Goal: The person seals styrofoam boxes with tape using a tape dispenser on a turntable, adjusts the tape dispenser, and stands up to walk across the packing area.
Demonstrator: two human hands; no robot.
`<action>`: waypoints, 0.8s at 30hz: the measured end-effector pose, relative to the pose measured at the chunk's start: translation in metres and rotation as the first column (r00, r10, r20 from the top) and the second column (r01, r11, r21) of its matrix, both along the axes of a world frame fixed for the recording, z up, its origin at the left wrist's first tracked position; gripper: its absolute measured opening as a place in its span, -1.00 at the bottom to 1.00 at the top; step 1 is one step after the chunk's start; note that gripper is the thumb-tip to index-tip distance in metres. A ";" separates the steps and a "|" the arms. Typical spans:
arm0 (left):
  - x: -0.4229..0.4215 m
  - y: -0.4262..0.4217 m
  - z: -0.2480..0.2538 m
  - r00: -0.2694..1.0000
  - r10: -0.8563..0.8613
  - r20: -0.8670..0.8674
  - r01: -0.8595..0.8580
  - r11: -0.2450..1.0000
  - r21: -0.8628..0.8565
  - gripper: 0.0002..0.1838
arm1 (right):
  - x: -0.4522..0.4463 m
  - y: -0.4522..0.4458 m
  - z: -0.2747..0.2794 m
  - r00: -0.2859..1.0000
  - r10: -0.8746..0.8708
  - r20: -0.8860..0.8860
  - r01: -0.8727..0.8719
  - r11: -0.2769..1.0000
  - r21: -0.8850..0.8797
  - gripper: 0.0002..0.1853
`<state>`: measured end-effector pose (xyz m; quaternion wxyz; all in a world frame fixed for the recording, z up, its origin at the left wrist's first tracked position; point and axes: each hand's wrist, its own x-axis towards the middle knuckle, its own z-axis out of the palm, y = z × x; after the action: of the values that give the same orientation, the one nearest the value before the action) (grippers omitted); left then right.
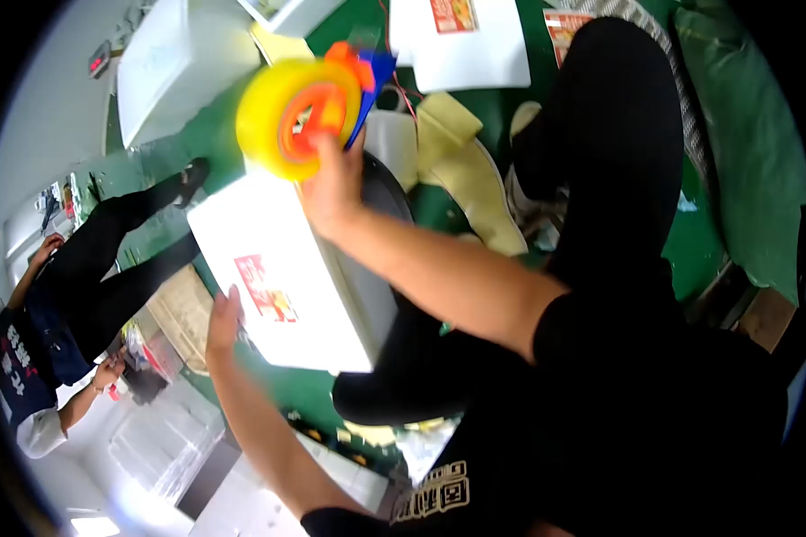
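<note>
My right hand (333,183) is wrapped round a tape dispenser (349,67) with orange and blue parts. A large roll of yellow tape (264,116) sits on its orange hub, above one end of a white box (322,313). The box is tilted and has a red printed label (266,288) on its bright face. At the opposite edge, my left hand (225,313) grips the box's side, with some fingers hidden. Whether a strip of tape touches the box is unclear because of blur.
A dark rounded rim (387,183) shows behind the box. Yellowish tape pieces (475,174) lie on the green floor (698,237). White panels (497,54) with labels and a large white box (175,67) are farther off. Another person (72,304) stands at the left.
</note>
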<state>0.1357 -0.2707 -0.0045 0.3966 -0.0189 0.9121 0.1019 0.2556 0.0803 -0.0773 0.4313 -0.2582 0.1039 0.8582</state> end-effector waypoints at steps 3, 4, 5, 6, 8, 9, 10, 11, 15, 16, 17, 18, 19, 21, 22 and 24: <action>0.026 -0.016 -0.033 0.988 0.095 -0.124 -0.081 0.990 0.112 -0.34 | -0.027 -0.014 -0.006 0.996 0.022 -0.084 -0.025 0.999 -0.041 -0.41; 0.043 -0.036 -0.057 0.920 0.392 -0.026 -0.339 0.826 0.451 -0.33 | -0.032 -0.013 -0.016 0.996 0.053 -0.067 -0.053 0.999 0.004 -0.42; 0.062 -0.039 -0.070 0.824 0.551 0.130 -0.492 0.584 0.645 -0.34 | -0.033 -0.012 -0.034 0.996 0.071 -0.044 -0.069 0.996 0.052 -0.42; 0.075 -0.044 -0.081 0.709 0.659 0.251 -0.625 0.422 0.657 -0.33 | -0.025 -0.013 -0.061 0.992 0.129 0.012 -0.129 0.985 0.114 -0.48; 0.114 -0.026 -0.081 0.624 0.521 0.582 -0.716 0.083 0.694 -0.32 | 0.016 -0.033 -0.083 0.949 0.298 0.107 -0.307 0.948 0.081 -0.54; 0.119 -0.016 -0.066 0.589 0.404 0.700 -0.739 -0.082 0.669 -0.32 | 0.035 -0.051 -0.077 0.917 0.386 0.101 -0.386 0.922 -0.013 -0.55; 0.123 -0.011 -0.050 0.531 0.431 0.730 -0.786 -0.071 0.614 -0.32 | 0.034 -0.050 -0.071 0.895 0.443 0.056 -0.442 0.897 -0.028 -0.56; 0.132 -0.024 -0.061 0.576 0.512 0.637 -0.710 -0.072 0.700 -0.30 | 0.031 -0.046 -0.068 0.869 0.495 -0.001 -0.494 0.868 -0.036 -0.57; 0.162 -0.051 -0.049 0.833 0.500 0.236 -0.280 0.015 0.960 -0.08 | -0.003 -0.024 -0.001 0.762 0.597 -0.250 -0.509 0.792 0.339 -0.63; 0.160 -0.048 -0.032 0.872 0.478 0.110 -0.199 0.141 0.970 -0.10 | -0.014 -0.018 0.008 0.683 0.615 -0.395 -0.470 0.784 0.406 -0.65; 0.159 -0.045 -0.016 0.896 0.444 -0.022 -0.107 0.263 0.959 -0.13 | -0.029 -0.011 0.009 0.503 0.570 -0.650 -0.427 0.817 0.387 -0.68; 0.160 -0.031 -0.008 0.908 0.418 -0.028 -0.057 0.190 0.980 -0.13 | -0.028 -0.004 0.035 0.463 0.546 -0.698 -0.527 0.803 0.279 -0.74; 0.160 -0.016 0.000 0.921 0.388 -0.034 -0.011 0.112 0.994 -0.14 | -0.030 -0.006 0.037 0.592 0.602 -0.536 -0.465 0.798 0.383 -0.74; 0.163 -0.035 -0.064 0.831 0.506 0.231 -0.081 -0.300 0.951 -0.23 | -0.031 -0.013 0.019 0.685 0.572 -0.452 -0.454 0.819 0.350 -0.73; 0.163 -0.031 -0.092 0.688 0.691 0.223 -0.102 -0.213 0.972 -0.27 | -0.031 -0.015 0.011 0.665 0.518 -0.538 -0.493 0.846 0.205 -0.73; 0.159 -0.013 -0.106 0.578 0.813 0.065 -0.107 -0.004 0.994 -0.33 | -0.024 -0.012 0.000 0.768 0.437 -0.469 -0.521 0.852 -0.058 -0.74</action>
<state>0.2943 -0.2837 -0.1105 -0.0328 -0.0659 0.6327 0.7709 0.2315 0.0679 -0.0773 0.1366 -0.1150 0.2077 0.9617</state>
